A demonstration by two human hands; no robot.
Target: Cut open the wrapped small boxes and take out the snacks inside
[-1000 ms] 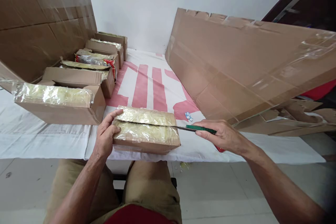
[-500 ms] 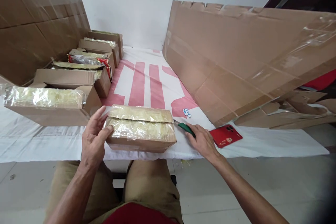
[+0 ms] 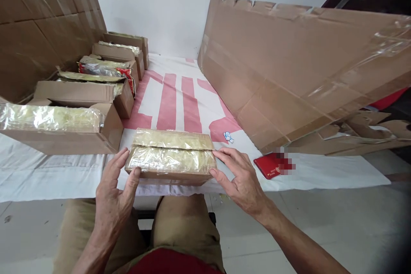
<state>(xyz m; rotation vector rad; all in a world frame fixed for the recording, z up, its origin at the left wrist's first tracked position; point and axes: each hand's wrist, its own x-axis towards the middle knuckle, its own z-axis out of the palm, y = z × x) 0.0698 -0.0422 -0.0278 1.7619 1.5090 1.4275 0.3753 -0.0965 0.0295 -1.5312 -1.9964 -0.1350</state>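
A small cardboard box point(image 3: 180, 176) lies at the front edge of the table, its top covered by shiny clear tape over a yellowish surface. A slit runs lengthwise between the two top flaps. My left hand point(image 3: 114, 186) holds the box's left end, thumb on the front corner and fingers at the side. At the right end, my right hand point(image 3: 239, 180) grips it, with the thumb low at the front corner and fingertips by the slit. No cutter shows in either hand now.
Several opened cardboard boxes point(image 3: 111, 126) stand in a row on the left. Large cardboard panels point(image 3: 289, 72) rise at both sides. A red phone point(image 3: 268, 167) and a crumpled blue-white scrap point(image 3: 228, 137) lie on the pink-and-white cloth point(image 3: 191, 102).
The green-handled cutter has gone from view. My right hand has moved left onto the box's right end. My left hand has shifted slightly down, its thumb now at the box's front corner.
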